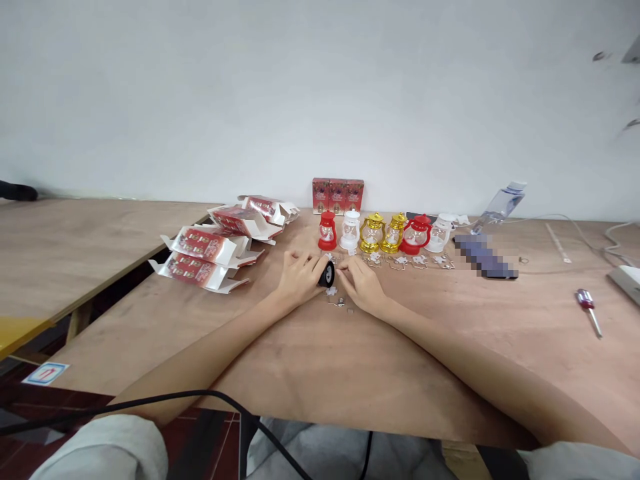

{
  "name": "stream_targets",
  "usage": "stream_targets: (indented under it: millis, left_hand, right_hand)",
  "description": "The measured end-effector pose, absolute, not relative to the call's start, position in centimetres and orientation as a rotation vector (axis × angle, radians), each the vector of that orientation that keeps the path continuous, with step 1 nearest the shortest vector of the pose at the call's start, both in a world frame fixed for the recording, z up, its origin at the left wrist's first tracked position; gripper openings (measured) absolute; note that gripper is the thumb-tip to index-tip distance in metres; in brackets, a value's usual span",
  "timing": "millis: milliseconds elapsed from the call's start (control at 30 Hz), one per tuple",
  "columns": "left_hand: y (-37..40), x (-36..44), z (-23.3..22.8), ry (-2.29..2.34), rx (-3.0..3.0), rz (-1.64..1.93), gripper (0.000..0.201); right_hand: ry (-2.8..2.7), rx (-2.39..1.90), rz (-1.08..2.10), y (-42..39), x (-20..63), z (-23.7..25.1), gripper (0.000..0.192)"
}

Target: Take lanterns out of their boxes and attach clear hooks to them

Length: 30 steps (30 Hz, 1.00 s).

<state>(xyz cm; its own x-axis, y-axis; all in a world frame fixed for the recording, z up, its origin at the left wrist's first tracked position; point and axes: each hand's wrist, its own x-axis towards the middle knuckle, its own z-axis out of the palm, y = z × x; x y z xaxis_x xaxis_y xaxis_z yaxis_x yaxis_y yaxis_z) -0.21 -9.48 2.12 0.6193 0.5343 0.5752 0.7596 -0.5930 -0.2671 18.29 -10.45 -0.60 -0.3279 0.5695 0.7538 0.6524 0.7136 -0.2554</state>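
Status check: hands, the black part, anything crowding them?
Left hand and right hand both on the black part, held on the table. Small loose pieces beside the hands. Lanterns just behind.

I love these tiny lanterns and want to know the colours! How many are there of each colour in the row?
Red lanterns: 2
White lanterns: 2
Gold lanterns: 2
Total: 6, all standing in one row on the table, just beyond the left hand and right hand.
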Motion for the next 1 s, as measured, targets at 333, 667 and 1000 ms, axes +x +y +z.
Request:
stream_targets:
  millis: [333,667,1000]
  left_hand:
    - [-5.5,-2.4,4.1,-0.851,-2.634,-0.659,0.046]
    - [-4.9,-1.9,4.6,-0.758,-2.468,-0.365,0.021]
    - [-5.0,3.0,6.5,-0.337,-2.29,-0.029,0.018]
  right_hand:
    - [-2.357,-0.944,-0.035,-16.8,21.9,-0.3,0.019]
    - [-2.369,-0.759,-0.028,-15.9,21.9,-0.9,0.02]
    - [-2.22,-0.96,0.165,-12.3,19.1,-0.7,0.01]
